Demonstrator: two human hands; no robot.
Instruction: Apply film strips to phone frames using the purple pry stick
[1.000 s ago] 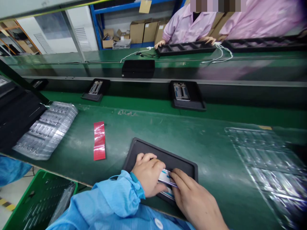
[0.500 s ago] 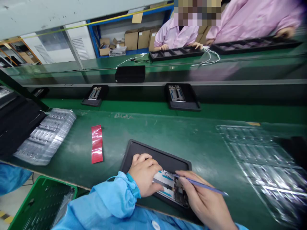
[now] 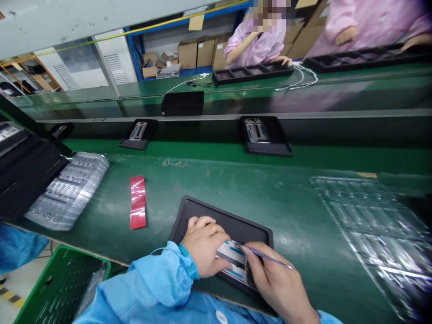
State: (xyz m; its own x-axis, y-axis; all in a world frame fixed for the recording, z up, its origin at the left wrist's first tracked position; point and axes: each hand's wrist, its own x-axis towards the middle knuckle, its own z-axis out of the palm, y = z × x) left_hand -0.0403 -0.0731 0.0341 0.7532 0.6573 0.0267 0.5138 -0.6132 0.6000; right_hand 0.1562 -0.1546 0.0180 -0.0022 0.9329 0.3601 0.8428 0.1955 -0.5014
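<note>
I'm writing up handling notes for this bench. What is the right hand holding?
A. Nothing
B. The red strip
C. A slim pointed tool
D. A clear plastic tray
C. The right hand pinches a slim blue pick, its tip at the phone that the left hand rests on, on the black tray.

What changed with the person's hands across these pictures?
The right hand, with no tool showing at first, now holds a thin pick, its tip at the upper edge of the phone. The left hand stayed on the phone, and the black tray stayed put.
</note>
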